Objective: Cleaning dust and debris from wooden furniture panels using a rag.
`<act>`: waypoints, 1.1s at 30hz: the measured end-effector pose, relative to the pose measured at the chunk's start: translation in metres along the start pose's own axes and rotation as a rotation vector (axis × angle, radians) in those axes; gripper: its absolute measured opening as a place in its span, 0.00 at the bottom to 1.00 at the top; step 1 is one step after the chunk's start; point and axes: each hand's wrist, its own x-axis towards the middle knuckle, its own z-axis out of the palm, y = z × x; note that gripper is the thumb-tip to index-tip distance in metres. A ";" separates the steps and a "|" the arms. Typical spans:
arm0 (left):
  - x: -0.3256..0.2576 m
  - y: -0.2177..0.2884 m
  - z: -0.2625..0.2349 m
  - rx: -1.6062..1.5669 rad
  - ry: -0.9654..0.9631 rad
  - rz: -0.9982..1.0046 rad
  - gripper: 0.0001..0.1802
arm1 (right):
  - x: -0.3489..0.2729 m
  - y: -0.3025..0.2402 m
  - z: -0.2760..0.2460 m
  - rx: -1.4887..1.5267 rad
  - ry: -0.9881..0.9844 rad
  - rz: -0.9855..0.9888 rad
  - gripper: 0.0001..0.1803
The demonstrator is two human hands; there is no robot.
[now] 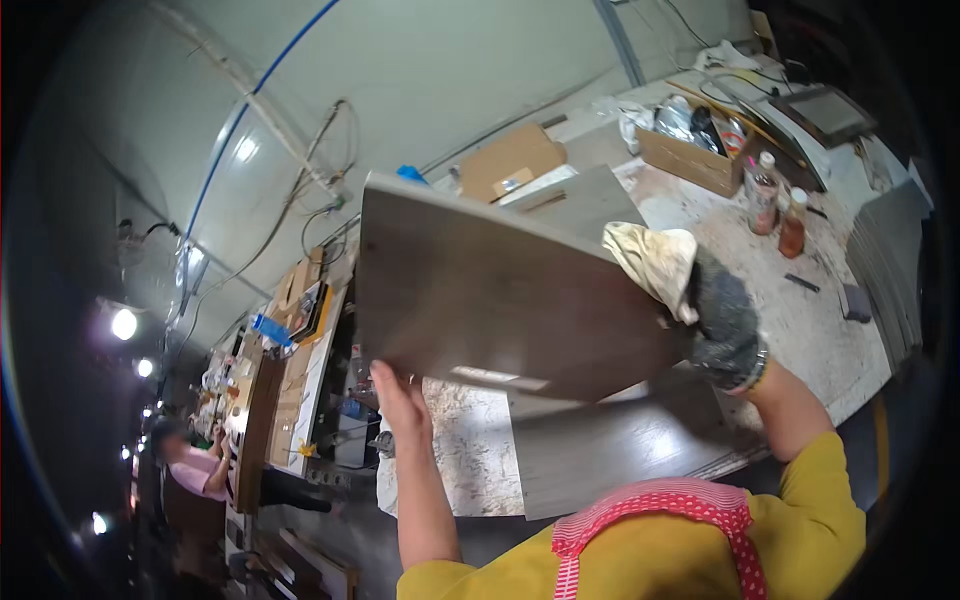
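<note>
A grey-brown flat panel (490, 300) is held up, tilted, over the worktable. My bare left hand (402, 400) grips its lower left corner, with the thumb on the near face and the fingers mostly hidden behind. At the panel's right end is my right hand (725, 320), in a dark grey glove, closed on a cream cloth (655, 262). The cloth lies against the panel's upper right edge. Whether the gloved fingers also grip the panel is hidden. Below, a second grey panel (620, 460) lies flat on the table's near side.
On the white, stained worktable (660, 205) stand an open cardboard box (690, 165) and two bottles, one pinkish (762, 200), one amber (792, 228). A dark block (855, 302) sits beside stacked grey panels (890, 270). A person in pink (200, 472) is at another bench, far left.
</note>
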 end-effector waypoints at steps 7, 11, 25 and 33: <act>-0.013 0.066 0.051 0.542 -0.139 0.501 0.30 | 0.018 -0.046 -0.015 -0.271 -0.116 -0.406 0.29; -0.010 0.054 0.033 0.285 -0.226 0.337 0.20 | 0.025 -0.061 -0.005 -0.329 -0.177 -0.432 0.26; -0.020 0.015 0.015 0.170 -0.037 0.214 0.25 | 0.067 -0.103 0.103 -0.208 -0.132 -0.647 0.19; -0.021 -0.005 -0.004 0.081 0.025 0.077 0.24 | 0.031 0.035 -0.007 -0.433 -0.157 -0.245 0.21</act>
